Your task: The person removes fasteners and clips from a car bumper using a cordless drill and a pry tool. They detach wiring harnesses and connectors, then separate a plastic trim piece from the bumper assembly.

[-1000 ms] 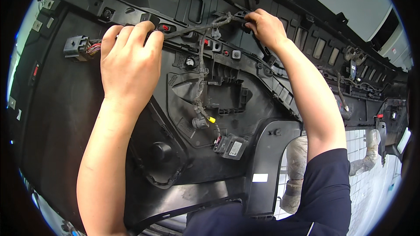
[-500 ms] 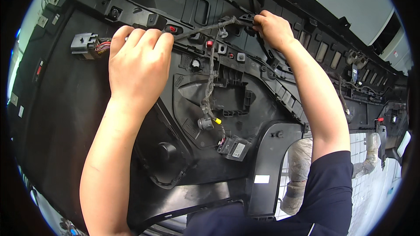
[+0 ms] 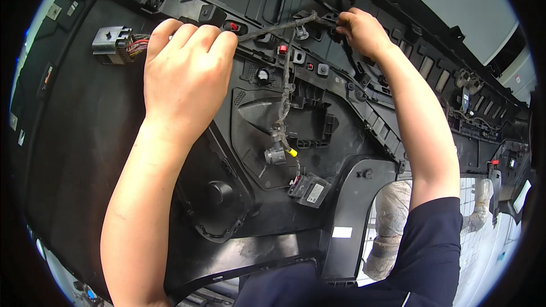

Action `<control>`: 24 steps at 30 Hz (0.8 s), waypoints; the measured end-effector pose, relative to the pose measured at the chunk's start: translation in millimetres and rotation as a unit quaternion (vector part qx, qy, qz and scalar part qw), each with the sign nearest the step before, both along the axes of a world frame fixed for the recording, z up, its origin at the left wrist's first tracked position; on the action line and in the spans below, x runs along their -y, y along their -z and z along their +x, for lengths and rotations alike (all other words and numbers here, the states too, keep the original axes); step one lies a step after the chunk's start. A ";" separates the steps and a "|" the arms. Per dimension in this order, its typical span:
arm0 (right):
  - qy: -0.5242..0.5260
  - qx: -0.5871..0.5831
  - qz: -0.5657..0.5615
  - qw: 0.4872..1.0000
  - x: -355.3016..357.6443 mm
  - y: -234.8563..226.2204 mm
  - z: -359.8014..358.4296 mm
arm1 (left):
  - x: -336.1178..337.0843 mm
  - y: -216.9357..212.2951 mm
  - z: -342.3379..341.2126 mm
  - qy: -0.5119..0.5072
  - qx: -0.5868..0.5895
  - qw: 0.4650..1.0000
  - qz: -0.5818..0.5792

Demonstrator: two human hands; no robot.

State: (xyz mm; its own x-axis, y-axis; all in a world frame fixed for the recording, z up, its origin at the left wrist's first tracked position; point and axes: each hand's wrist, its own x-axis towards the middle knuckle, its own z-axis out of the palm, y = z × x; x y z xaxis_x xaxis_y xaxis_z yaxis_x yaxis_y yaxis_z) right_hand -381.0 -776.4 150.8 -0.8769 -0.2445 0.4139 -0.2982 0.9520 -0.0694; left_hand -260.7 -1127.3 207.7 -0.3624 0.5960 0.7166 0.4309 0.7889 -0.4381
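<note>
A dark, tape-wrapped wiring harness [image 3: 267,31] stretches between my hands over a large black plastic bumper cover [image 3: 85,136]. My left hand [image 3: 190,74] is closed around its left part, fingers curled away from view. From that fist, coloured wires lead to a big grey connector [image 3: 112,44]. My right hand [image 3: 364,34] pinches the harness's other end against the frame; its fingertips are partly hidden. A branch hangs down between them, carrying a round grey sensor [image 3: 275,156], a yellow piece [image 3: 292,152] and a flat black module [image 3: 310,190] with a white label.
Red clips [image 3: 282,49] and square mounts sit along the ridge under the harness. Slotted ribs [image 3: 426,68] run off to the right. Below right, a wrapped stand post [image 3: 391,216] shows through an opening. A pale cabinet [image 3: 466,11] stands at the upper right.
The panel and the hanging branch appear slightly further right in the picture. Both hands keep their hold, the right one a little further right and up.
</note>
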 end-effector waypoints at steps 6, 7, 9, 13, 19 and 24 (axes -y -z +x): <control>-0.001 -0.022 0.074 0.997 11.6 -0.1 4.7 | -0.6 4.3 -4.4 0.020 -0.048 0.998 0.024; 0.001 -0.042 0.089 0.995 13.5 3.6 7.3 | -1.0 3.1 -3.9 0.019 -0.047 0.998 0.021; -0.003 -0.085 0.103 0.991 9.6 16.5 5.5 | -1.2 2.4 -1.5 0.015 -0.043 0.999 0.018; 0.030 -0.077 0.007 0.997 10.3 16.6 5.1 | -1.0 0.7 -1.5 0.010 -0.017 1.000 0.004; -0.019 -0.041 0.008 0.999 2.6 12.3 0.3 | 3.0 -0.6 1.2 -0.002 0.007 1.000 -0.007; -0.049 -0.077 0.059 0.994 -0.6 14.8 0.6 | 0.4 0.4 0.6 0.005 -0.020 1.000 0.001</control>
State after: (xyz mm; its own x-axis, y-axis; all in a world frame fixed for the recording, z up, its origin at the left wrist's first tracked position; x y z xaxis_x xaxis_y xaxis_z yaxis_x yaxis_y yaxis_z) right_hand -380.4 -775.8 136.0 -0.7752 -0.3800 0.5047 -0.3883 0.9167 0.0937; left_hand -260.2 -1127.6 207.3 -0.3266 0.5977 0.7322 0.4215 0.7855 -0.4532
